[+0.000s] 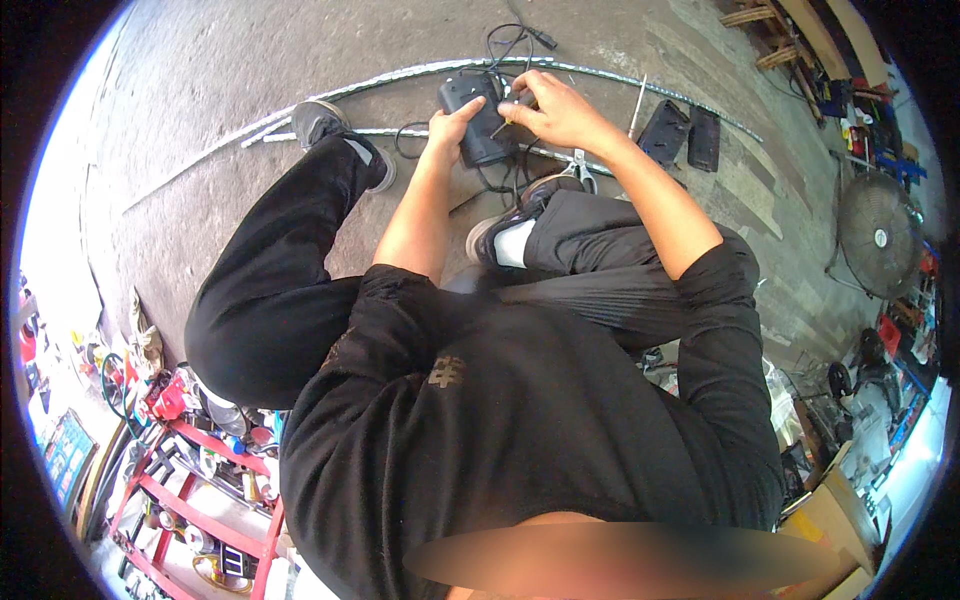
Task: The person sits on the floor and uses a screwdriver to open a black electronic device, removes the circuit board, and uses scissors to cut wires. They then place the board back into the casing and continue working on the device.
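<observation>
A black boxy device (482,98) with cables at both ends is in front of my feet. My left hand (452,132) grips its left side, the thumb lying on top. Over its right side, my right hand (555,112) has its fingers pinched on a small screwdriver-like tool (503,126), whose thin tip points down at the device. The fingers hide most of that tool, so its exact kind is unclear. Beside my right shoe lie scissors (580,166) with pale handles. Two black plastic panels (664,133) rest farther right, near a thin pointed rod (638,106).
Long silvery strips (400,75) run across the concrete floor, passing by the device. A cable plug (544,39) lies beyond it. At the right stands a round fan (880,236). A red metal frame (190,490) with clutter sits at the lower left, a cardboard box (835,520) at the lower right.
</observation>
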`<action>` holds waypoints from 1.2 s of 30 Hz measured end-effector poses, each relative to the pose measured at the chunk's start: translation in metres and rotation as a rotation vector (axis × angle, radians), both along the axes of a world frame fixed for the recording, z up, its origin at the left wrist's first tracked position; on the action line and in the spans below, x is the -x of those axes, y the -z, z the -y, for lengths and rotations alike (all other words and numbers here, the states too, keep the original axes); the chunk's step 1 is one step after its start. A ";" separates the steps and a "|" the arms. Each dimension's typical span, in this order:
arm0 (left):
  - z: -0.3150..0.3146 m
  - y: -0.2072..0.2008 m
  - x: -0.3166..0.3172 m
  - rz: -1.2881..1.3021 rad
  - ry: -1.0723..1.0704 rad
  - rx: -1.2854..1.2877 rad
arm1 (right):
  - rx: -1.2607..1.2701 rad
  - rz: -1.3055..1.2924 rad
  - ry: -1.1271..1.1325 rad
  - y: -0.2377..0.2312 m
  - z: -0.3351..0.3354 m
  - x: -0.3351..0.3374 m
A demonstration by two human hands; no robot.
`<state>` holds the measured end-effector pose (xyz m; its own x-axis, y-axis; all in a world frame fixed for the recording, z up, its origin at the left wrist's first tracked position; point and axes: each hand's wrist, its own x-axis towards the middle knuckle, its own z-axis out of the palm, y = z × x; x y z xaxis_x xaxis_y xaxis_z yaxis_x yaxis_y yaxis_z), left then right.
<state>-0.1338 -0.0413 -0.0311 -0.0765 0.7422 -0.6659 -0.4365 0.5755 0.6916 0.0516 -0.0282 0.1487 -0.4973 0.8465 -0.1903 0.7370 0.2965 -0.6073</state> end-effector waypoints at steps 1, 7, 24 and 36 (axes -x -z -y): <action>0.001 -0.003 0.000 -0.013 -0.009 0.008 | 0.003 0.211 0.023 -0.016 -0.001 0.004; 0.000 0.004 0.003 -0.005 0.014 0.001 | -0.160 0.060 -0.193 -0.007 0.001 -0.004; -0.003 0.003 -0.001 0.003 0.028 0.019 | -0.223 -0.209 -0.152 0.012 0.000 -0.004; -0.001 0.004 0.002 0.021 0.020 0.005 | -0.106 -0.136 -0.232 0.002 0.004 0.002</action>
